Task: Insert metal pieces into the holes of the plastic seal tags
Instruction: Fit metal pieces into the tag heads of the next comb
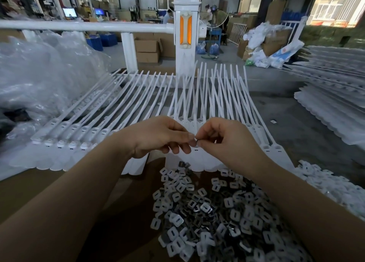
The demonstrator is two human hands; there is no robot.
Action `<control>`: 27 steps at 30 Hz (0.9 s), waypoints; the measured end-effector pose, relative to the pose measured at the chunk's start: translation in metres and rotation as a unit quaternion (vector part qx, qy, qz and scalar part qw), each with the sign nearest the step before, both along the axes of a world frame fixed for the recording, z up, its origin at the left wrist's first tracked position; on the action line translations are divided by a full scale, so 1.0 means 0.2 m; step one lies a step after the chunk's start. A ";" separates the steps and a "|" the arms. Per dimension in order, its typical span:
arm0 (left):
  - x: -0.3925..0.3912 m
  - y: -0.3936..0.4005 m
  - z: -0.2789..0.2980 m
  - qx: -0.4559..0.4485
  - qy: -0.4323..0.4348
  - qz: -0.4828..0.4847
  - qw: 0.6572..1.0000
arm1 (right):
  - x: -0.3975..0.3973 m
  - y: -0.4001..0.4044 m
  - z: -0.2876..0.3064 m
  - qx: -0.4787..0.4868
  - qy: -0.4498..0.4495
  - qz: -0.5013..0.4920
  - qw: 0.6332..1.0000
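Plastic seal tags [126,101] lie fanned in connected rows across the counter [296,127], their heads toward us and their straps running away toward a white post [186,34]. Nearer to us, a heap of metal pieces [217,212] covers the cardboard under our forearms. Our left hand [158,136] and right hand [225,138] meet just above the tag heads at the middle of the row, both with fingers drawn narrow. The right hand pinches one small metal piece [196,141] between thumb and forefinger; the left hand's fingertips close in against that same piece, and we cannot tell whether they share the grip or only steady it. The tag head directly below is largely hidden by the hands, so its hole cannot be confirmed. Risks, in our judgement: the piece may slip from so fine a pinch and fall into the heap; it may enter tilted or reversed and jam in the hole; pressing down may shift the loosely overlapping tags and lose alignment.
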State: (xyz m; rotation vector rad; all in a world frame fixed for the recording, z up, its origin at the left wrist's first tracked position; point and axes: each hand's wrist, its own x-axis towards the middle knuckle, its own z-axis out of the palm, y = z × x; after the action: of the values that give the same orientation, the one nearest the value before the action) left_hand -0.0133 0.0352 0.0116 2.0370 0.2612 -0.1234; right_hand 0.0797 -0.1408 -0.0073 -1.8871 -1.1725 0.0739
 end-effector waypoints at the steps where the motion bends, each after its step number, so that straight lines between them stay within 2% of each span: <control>1: 0.00 0.00 0.00 -0.014 0.000 0.003 1.000 | 0.00 0.00 0.00 0.003 -0.023 -0.005 1.000; 9: 0.00 -0.02 -0.01 -0.084 0.025 0.026 0.996 | -0.02 -0.02 -0.01 0.017 -0.163 -0.013 0.986; 12: 0.01 -0.03 -0.02 -0.085 0.031 0.031 0.995 | -0.03 -0.02 0.00 -0.002 -0.172 -0.011 0.985; 16: 0.01 -0.02 -0.01 -0.080 -0.005 0.040 0.996 | -0.01 -0.01 -0.01 0.008 -0.066 -0.021 0.998; 22: -0.01 0.00 0.00 -0.016 -0.044 0.030 0.998 | 0.01 -0.01 0.01 -0.025 0.069 -0.035 0.997; 27: -0.01 -0.03 0.01 0.022 -0.049 0.005 0.999 | 0.01 -0.01 0.02 -0.033 0.118 -0.013 0.992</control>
State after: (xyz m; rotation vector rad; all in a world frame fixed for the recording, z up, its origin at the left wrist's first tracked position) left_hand -0.0151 0.0290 0.0139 2.0789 0.2152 -0.0113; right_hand 0.0808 -0.1425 -0.0037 -1.8913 -0.9944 0.3175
